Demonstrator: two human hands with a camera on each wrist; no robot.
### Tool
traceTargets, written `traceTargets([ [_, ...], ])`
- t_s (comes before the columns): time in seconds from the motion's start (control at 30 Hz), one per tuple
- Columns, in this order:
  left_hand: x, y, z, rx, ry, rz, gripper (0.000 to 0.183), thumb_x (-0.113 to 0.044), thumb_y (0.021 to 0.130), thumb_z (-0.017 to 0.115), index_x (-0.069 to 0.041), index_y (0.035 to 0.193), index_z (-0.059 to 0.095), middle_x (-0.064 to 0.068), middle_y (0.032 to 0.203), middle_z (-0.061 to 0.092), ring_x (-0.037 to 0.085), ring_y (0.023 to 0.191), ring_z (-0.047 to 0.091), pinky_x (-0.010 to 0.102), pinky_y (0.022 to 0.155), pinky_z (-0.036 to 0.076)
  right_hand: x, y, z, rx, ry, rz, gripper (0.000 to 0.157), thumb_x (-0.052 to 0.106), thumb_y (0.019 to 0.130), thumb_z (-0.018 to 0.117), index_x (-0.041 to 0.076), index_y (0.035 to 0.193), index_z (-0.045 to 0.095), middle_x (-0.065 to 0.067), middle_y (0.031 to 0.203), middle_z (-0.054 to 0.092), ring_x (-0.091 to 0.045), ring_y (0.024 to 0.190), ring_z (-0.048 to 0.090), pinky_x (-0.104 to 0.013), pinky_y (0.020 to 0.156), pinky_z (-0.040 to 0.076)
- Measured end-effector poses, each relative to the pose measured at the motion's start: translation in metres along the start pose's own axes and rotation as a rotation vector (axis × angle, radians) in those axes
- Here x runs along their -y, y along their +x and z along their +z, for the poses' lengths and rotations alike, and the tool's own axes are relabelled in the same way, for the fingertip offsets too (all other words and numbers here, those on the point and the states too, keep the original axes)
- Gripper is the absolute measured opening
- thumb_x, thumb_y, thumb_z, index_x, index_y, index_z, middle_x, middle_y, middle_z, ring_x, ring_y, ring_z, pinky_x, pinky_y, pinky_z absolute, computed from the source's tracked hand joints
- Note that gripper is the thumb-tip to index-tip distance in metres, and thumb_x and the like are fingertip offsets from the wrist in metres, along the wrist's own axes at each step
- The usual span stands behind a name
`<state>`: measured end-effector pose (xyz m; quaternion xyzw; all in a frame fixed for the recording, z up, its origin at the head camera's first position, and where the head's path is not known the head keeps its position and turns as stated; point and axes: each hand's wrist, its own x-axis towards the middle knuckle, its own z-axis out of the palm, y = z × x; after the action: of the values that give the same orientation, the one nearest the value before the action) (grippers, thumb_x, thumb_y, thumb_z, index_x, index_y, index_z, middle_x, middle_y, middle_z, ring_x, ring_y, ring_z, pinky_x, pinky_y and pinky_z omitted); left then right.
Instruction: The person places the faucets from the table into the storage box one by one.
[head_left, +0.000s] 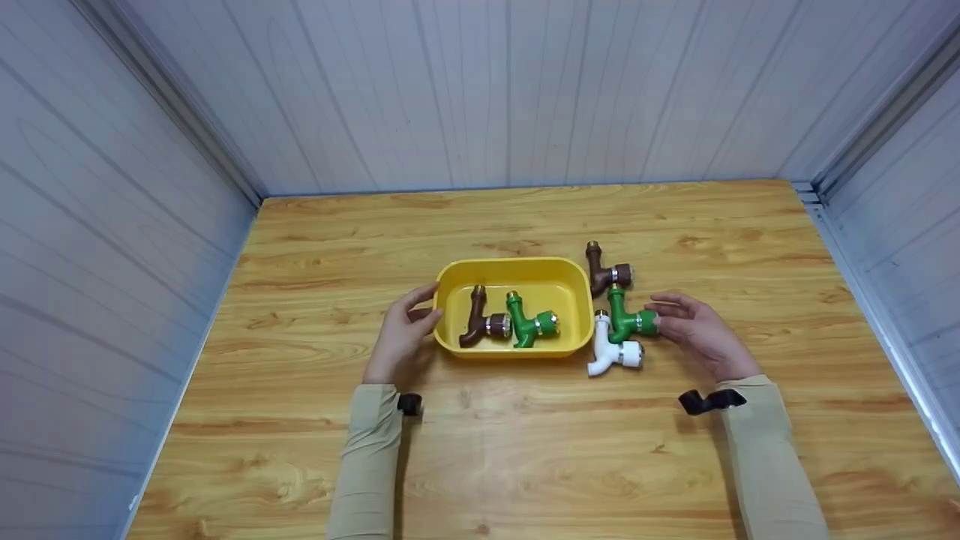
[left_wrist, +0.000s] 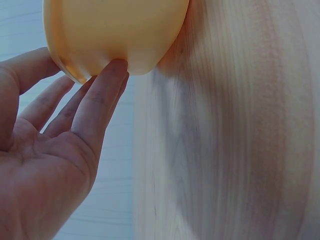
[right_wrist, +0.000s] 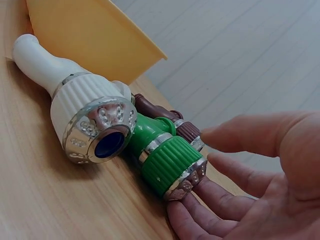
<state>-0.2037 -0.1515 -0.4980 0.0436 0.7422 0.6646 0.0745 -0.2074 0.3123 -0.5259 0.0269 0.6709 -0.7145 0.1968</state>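
Two taps [head_left: 525, 328] lie in one tray [head_left: 514, 354] toward the table's [head_left: 480, 450] far edge, three more on its right. The left hand [head_left: 399, 334] touches the tray, fingers extended; the right [head_left: 701, 337] spreads relaxed fingers at the outer green tap [head_left: 617, 322].

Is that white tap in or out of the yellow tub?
Out. The white tap lies on the wooden table, to the right of the yellow tub; the right wrist view also shows it outside.

Panel-walled booth [head_left: 465, 97], wood-grain tabletop [head_left: 555, 457]
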Motion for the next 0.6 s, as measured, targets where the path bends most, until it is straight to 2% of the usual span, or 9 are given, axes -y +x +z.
traceTargets([
  [0.17,0.02,0.008,-0.002,-0.021,-0.016,-0.007,0.049,-0.002,0.093,0.061,0.002,0.139,0.046,0.027,0.137,0.044,0.042,0.113,0.053,0.045,0.09,0.05,-0.001,0.0,0.0,0.003,-0.072,-0.005,0.057,-0.002,0.094,0.055,-0.009,0.143,0.028,-0.031,0.144,0.031,-0.011,0.112,0.053,-0.025,0.092,0.046],
  [0.23,0.028,0.011,-0.002,-0.039,-0.011,-0.006,0.048,-0.003,0.093,0.062,-0.001,0.139,0.048,0.025,0.136,0.045,0.04,0.112,0.055,0.04,0.088,0.051,-0.002,0.0,0.0,0.0,-0.098,-0.012,0.056,-0.004,0.093,0.054,-0.01,0.142,0.028,-0.032,0.143,0.032,-0.01,0.111,0.053,-0.024,0.091,0.047],
  [0.3,0.028,0.011,-0.002,-0.052,0.002,-0.006,0.047,-0.004,0.092,0.062,-0.002,0.138,0.05,0.023,0.135,0.047,0.038,0.11,0.056,0.036,0.085,0.052,-0.002,0.001,0.001,-0.005,-0.113,-0.015,0.056,-0.006,0.092,0.053,-0.011,0.142,0.028,-0.032,0.143,0.033,-0.01,0.111,0.052,-0.024,0.09,0.047],
  [0.6,0.028,0.01,0.001,-0.078,-0.02,-0.039,0.045,-0.003,0.093,0.061,-0.006,0.137,0.052,0.019,0.135,0.048,0.029,0.108,0.057,0.037,0.087,0.051,-0.001,0.003,0.005,-0.029,-0.202,-0.046,0.054,-0.013,0.088,0.053,-0.012,0.139,0.034,-0.034,0.14,0.037,-0.013,0.109,0.054,-0.023,0.087,0.049],
])
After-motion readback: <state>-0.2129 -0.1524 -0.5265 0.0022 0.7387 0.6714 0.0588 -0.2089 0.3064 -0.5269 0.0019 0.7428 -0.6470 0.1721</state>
